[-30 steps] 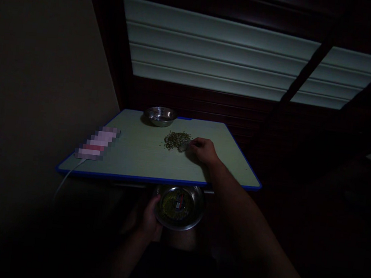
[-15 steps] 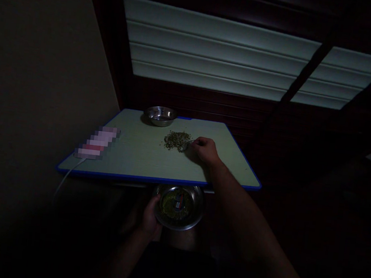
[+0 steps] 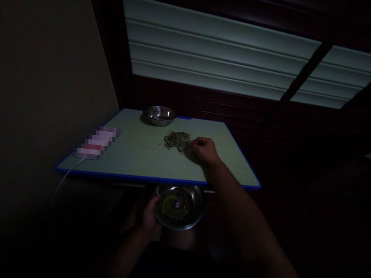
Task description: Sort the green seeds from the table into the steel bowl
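Observation:
My left hand [image 3: 151, 215] grips the left rim of a shiny metal bowl [image 3: 192, 222], held just below the table's front edge. Inside the bowl are small green grains [image 3: 168, 204] with a dark labelled item [image 3: 178, 203] among them; its kind is too dark to tell. Above the table, my right hand [image 3: 205, 149] has its fingers pinched on a small, pale, shiny piece [image 3: 185, 146] whose kind I cannot make out. That piece touches the right side of a spread pile of small brownish-green grains [image 3: 173, 140] on the tabletop.
The pale table [image 3: 136, 156] has a blue edge. A second metal bowl [image 3: 160, 116] stands at its back left. A blurred-out phone-like object [image 3: 98, 142] with a white cable [image 3: 65, 178] lies at the left. A dark wooden panel with pale slats [image 3: 211, 55] rises behind.
Almost nothing differs. Both hands keep their places, with the left on the bowl and the right at the grain pile; the view shifts very slightly.

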`<act>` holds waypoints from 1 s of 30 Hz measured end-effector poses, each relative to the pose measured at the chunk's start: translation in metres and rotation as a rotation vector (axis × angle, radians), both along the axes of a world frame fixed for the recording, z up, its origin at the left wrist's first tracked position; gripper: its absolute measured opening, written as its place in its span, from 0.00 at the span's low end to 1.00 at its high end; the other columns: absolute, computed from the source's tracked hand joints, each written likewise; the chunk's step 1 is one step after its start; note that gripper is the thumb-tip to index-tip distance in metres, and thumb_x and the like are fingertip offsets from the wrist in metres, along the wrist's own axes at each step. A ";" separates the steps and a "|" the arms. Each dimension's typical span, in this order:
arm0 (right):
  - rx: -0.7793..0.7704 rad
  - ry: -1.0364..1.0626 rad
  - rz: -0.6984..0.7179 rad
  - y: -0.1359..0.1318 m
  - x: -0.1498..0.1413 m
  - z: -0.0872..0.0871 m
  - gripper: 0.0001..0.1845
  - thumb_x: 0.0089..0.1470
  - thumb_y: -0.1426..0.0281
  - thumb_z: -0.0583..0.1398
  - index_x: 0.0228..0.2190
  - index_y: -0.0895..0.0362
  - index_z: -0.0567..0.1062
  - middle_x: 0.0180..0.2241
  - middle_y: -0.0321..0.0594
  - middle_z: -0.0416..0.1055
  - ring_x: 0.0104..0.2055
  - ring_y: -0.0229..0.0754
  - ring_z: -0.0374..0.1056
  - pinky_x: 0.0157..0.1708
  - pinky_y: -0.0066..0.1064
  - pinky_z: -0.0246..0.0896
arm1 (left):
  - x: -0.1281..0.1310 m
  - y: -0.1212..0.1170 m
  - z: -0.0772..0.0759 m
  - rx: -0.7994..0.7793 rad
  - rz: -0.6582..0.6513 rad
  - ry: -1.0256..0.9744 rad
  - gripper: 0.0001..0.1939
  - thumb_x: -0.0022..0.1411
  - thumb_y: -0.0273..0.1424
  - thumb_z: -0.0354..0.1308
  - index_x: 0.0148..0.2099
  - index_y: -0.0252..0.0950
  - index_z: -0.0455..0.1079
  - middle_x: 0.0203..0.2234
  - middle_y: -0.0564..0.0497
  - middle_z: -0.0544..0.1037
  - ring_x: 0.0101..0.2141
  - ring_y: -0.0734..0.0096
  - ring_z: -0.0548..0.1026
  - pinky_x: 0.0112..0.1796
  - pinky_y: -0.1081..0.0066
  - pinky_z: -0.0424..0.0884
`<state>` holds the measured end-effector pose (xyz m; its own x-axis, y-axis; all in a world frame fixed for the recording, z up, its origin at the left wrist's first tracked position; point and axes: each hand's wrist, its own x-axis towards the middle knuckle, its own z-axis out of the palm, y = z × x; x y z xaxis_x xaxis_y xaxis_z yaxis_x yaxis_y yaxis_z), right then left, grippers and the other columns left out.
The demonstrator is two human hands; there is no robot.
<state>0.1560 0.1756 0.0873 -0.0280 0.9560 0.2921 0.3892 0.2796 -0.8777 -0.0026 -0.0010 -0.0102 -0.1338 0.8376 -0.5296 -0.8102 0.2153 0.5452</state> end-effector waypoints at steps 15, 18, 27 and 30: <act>-0.085 0.068 0.085 -0.003 -0.001 0.001 0.09 0.35 0.64 0.61 0.19 0.58 0.72 0.18 0.34 0.64 0.22 0.34 0.55 0.24 0.29 0.50 | -0.001 0.001 -0.007 0.032 0.008 -0.018 0.12 0.55 0.32 0.59 0.38 0.32 0.79 0.33 0.42 0.84 0.49 0.51 0.78 0.52 0.59 0.72; -0.102 0.070 0.093 -0.003 0.000 0.001 0.09 0.34 0.65 0.61 0.18 0.58 0.71 0.18 0.33 0.64 0.22 0.34 0.56 0.25 0.29 0.50 | -0.001 0.001 -0.007 0.057 0.006 0.000 0.12 0.55 0.33 0.59 0.38 0.33 0.79 0.34 0.44 0.84 0.49 0.52 0.78 0.52 0.59 0.72; -0.098 0.062 0.086 -0.006 0.000 0.004 0.08 0.33 0.66 0.60 0.17 0.58 0.71 0.16 0.31 0.63 0.22 0.33 0.56 0.23 0.27 0.50 | -0.003 0.000 -0.007 0.082 -0.031 0.014 0.14 0.52 0.35 0.61 0.39 0.33 0.78 0.34 0.43 0.84 0.50 0.47 0.77 0.51 0.55 0.72; -0.111 0.063 0.103 -0.006 -0.001 0.003 0.08 0.33 0.66 0.61 0.17 0.58 0.72 0.17 0.32 0.64 0.22 0.33 0.56 0.23 0.27 0.50 | -0.001 0.000 -0.005 0.062 -0.027 0.013 0.13 0.53 0.35 0.61 0.39 0.33 0.78 0.35 0.42 0.84 0.51 0.47 0.77 0.51 0.55 0.72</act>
